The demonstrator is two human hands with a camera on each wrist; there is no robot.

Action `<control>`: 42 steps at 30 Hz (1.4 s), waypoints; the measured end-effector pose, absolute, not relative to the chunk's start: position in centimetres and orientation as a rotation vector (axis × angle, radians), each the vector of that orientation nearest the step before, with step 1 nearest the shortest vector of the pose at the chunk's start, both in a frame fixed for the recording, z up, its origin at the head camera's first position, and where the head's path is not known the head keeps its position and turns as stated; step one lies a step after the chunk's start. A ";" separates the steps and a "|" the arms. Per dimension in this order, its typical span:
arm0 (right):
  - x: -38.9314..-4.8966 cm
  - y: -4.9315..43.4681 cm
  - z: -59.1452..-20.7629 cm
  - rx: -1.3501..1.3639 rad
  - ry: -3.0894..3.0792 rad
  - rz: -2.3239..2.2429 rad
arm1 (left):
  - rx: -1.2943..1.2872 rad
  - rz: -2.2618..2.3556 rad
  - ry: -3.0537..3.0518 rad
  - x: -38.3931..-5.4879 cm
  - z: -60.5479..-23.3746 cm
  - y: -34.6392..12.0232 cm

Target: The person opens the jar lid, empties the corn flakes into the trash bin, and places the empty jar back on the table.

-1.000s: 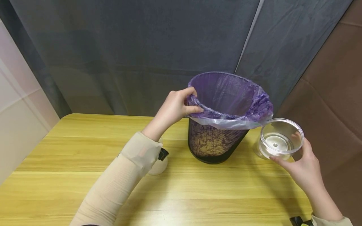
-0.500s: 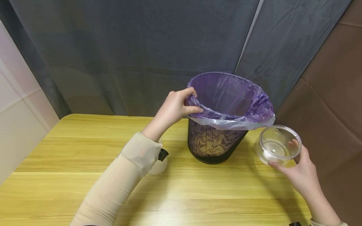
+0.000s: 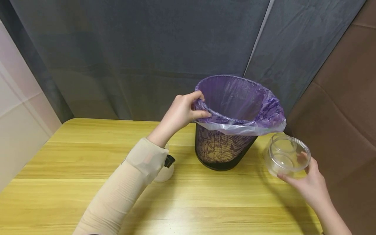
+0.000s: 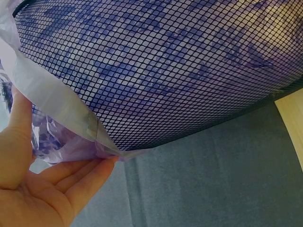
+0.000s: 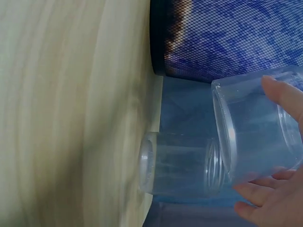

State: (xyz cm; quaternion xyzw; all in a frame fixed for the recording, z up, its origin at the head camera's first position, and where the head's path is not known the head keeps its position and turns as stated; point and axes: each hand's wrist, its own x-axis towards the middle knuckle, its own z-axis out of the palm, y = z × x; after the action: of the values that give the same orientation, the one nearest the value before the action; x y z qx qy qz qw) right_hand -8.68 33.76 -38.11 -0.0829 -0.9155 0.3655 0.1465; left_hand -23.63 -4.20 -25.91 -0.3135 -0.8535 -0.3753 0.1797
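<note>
My left hand [image 3: 185, 107] grips the rim of a black mesh wastebasket [image 3: 221, 147], pinching the purple bin liner [image 3: 235, 98] folded over it. Fingers and thumb lie on both sides of that rim in the left wrist view. On the right, my right hand [image 3: 308, 182] holds a clear plastic jar [image 5: 255, 123] by its sides, thumb on one side and fingers on the other. A second clear jar [image 5: 180, 163] stands upright on the table. The held jar is close above its mouth and overlaps it in the head view.
The wooden table [image 3: 88, 163] carries everything. A pale round object [image 3: 164, 174] is partly hidden behind my left forearm. A dark grey curtain [image 3: 132, 58] hangs behind the table, and a brown cloth [image 3: 346, 98] borders the right side.
My right hand has lowered the jar, drifting slightly left and toward me, so more of the standing jar shows behind it. The left hand and wastebasket have stayed in place.
</note>
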 end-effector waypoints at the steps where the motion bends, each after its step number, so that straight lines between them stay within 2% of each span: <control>1: -8.7 33.8 -38.2 -0.240 -2.639 1.052 | -0.885 -1.060 -2.413 -23.6 -25.9 -4.2; 32: -7.6 34.9 -41.3 -0.277 -2.728 1.089 | -0.878 -1.047 -2.426 -23.6 -25.9 -4.2; 42: -7.9 35.0 -42.6 -0.193 -2.689 1.180 | -0.879 -1.048 -2.423 -23.6 -25.9 -4.2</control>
State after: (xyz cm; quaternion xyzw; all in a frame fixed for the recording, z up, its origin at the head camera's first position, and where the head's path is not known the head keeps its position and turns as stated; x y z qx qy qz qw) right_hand -7.93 35.04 -42.58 -0.0653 -0.9092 0.3991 0.0991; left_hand -23.58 -4.17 -25.87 -0.3110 -0.8568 -0.3705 0.1786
